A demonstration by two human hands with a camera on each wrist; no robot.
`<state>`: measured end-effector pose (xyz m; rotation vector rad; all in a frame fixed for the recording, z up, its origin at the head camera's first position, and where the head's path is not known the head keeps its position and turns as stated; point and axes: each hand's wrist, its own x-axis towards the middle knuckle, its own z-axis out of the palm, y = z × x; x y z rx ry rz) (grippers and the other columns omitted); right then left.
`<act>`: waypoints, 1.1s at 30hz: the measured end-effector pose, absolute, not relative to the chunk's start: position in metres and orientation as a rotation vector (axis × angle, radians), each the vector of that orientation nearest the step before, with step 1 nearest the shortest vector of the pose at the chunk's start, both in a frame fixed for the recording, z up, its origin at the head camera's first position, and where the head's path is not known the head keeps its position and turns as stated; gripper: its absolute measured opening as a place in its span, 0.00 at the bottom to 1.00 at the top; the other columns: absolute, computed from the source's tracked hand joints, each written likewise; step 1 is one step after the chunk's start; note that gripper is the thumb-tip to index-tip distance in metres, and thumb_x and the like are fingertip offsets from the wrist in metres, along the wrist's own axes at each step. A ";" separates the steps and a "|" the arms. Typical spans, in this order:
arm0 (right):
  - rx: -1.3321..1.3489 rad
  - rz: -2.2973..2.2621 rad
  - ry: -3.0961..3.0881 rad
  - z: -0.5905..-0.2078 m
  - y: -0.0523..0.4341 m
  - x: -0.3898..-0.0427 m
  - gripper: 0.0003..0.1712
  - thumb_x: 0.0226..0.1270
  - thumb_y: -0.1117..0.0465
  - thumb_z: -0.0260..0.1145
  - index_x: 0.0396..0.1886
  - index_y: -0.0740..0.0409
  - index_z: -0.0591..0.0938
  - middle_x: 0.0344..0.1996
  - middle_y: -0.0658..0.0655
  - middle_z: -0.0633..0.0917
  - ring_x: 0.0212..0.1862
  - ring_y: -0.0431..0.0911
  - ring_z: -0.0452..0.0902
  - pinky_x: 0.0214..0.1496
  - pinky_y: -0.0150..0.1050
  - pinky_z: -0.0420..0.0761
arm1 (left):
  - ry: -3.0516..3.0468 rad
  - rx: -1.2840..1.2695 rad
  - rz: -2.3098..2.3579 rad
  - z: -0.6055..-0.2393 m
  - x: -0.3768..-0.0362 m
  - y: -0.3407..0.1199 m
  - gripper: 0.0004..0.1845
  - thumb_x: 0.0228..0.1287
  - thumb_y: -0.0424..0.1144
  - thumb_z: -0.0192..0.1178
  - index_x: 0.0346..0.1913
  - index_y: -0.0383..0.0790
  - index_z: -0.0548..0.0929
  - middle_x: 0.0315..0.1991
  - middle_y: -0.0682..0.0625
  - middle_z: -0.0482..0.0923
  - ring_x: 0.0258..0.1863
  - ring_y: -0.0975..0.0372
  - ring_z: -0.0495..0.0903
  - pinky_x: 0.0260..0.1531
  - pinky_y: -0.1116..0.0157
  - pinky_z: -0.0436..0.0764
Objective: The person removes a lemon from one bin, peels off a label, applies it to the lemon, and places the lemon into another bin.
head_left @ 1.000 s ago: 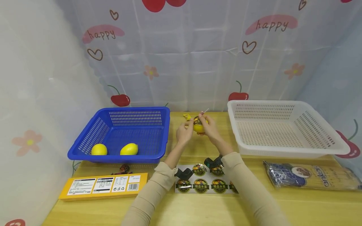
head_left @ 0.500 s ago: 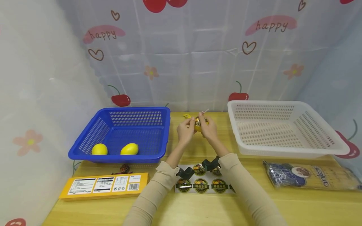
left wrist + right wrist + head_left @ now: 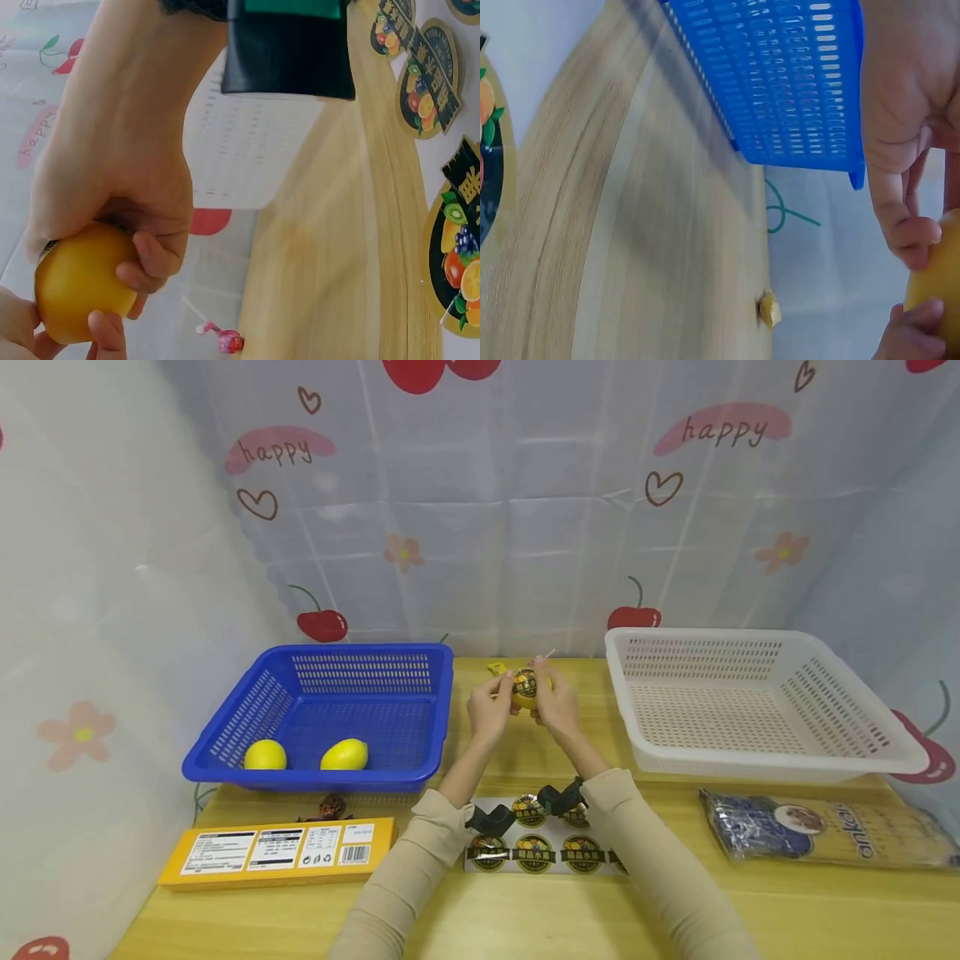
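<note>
Lemon [image 3: 527, 690] up off the table [image 3: 525, 918], midway between the blue basket [image 3: 420, 752] and the white basket [image 3: 757, 767], toward the far edge, with a round dark sticker on the face turned to the head camera. Gripped from both sides: left hand [image 3: 491, 710] curled round the left flank, fingers [image 3: 150, 262] wrapped under the yellow skin in the left wrist view; right hand [image 3: 557, 703] curled round the right flank, fingertips [image 3: 915, 244] pressed against the peel in the right wrist view. Two more lemons [image 3: 265, 755] [image 3: 344, 754] side by side in the near left part of the blue basket. Sticker sheet [image 3: 543, 852] flat on the table just below the wrists, partly hidden by the sleeves (several round labels showing). Lollipop [image 3: 225, 341] lying on the table beyond the hands, stick pointing up-left in the left wrist view. Small yellow scrap [image 3: 496, 668] at the far edge, just left of the held lemon. Yellow box [image 3: 277, 852] near left, noodle packet [image 3: 825, 837] near right.
</note>
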<state>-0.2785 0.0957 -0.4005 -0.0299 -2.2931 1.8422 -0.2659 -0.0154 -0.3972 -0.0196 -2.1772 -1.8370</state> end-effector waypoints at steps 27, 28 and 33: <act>-0.094 2.166 -2.334 -0.335 0.168 -0.267 0.36 0.72 0.39 0.42 0.57 0.68 0.67 0.28 0.54 0.76 0.18 0.37 0.70 0.21 0.26 0.74 | -2.151 -0.133 -2.020 -0.401 -0.258 -0.005 0.13 0.68 0.34 0.52 0.45 0.26 0.80 0.36 0.33 0.80 0.27 0.51 0.83 0.28 0.63 0.83; -0.099 2.165 -2.335 -0.329 0.179 -0.268 0.36 0.72 0.38 0.43 0.57 0.67 0.67 0.28 0.53 0.76 0.19 0.37 0.71 0.21 0.26 0.74 | -2.182 -0.169 -2.039 -0.402 -0.258 0.000 0.13 0.68 0.34 0.52 0.47 0.26 0.80 0.37 0.33 0.81 0.29 0.49 0.83 0.30 0.62 0.83; -0.136 2.239 -2.254 -0.308 0.241 -0.281 0.38 0.68 0.37 0.48 0.60 0.65 0.63 0.24 0.51 0.76 0.17 0.38 0.72 0.21 0.27 0.75 | -2.352 -0.332 -2.146 -0.405 -0.261 0.030 0.18 0.67 0.35 0.54 0.56 0.30 0.75 0.44 0.34 0.80 0.38 0.43 0.83 0.38 0.57 0.83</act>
